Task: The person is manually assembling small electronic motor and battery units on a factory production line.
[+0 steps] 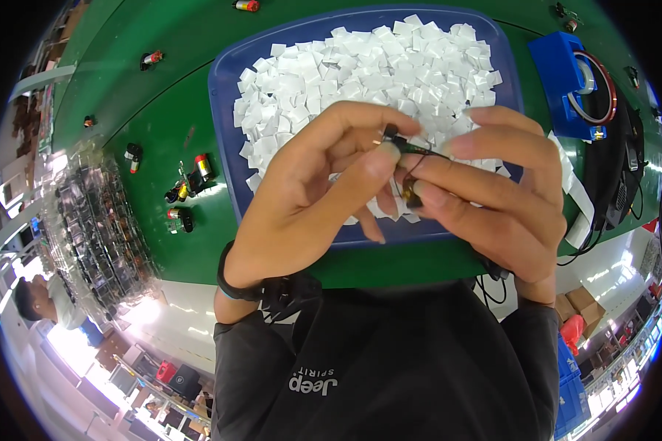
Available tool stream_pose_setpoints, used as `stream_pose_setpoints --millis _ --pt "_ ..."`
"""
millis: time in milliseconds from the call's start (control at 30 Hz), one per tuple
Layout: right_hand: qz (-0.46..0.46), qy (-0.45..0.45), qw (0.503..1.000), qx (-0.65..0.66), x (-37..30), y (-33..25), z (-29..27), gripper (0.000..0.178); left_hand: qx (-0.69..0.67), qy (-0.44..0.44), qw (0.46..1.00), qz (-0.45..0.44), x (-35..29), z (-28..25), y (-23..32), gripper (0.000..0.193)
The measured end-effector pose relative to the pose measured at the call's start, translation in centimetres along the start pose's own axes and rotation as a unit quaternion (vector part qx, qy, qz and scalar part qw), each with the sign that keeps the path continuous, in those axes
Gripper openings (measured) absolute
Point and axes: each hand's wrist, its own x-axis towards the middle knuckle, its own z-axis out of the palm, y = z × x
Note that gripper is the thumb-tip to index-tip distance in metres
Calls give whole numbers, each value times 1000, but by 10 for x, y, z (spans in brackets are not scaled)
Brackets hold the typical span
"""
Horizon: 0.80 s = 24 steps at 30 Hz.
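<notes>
Inside blue tray (224, 95), white squares (368, 70)

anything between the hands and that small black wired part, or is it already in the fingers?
Nothing visible in the way. The small black wired part is already pinched between the fingertips of the left hand and the right hand, held above the blue tray of white paper squares.

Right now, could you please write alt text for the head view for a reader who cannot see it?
Left hand and right hand pinch a small black wired part together above a blue tray of white paper squares on a green table. Small components lie left; a blue tape dispenser sits right.
</notes>
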Motion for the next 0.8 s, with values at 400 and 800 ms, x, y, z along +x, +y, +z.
stream_pose_setpoints --millis 400,800 --pt "13 10 999 -44 -1 0 9 26 51 10 998 44 4 1 -11 33" --pt "-21 -8 999 -45 1 9 2 32 141 -5 989 36 1 -1 -6 36"
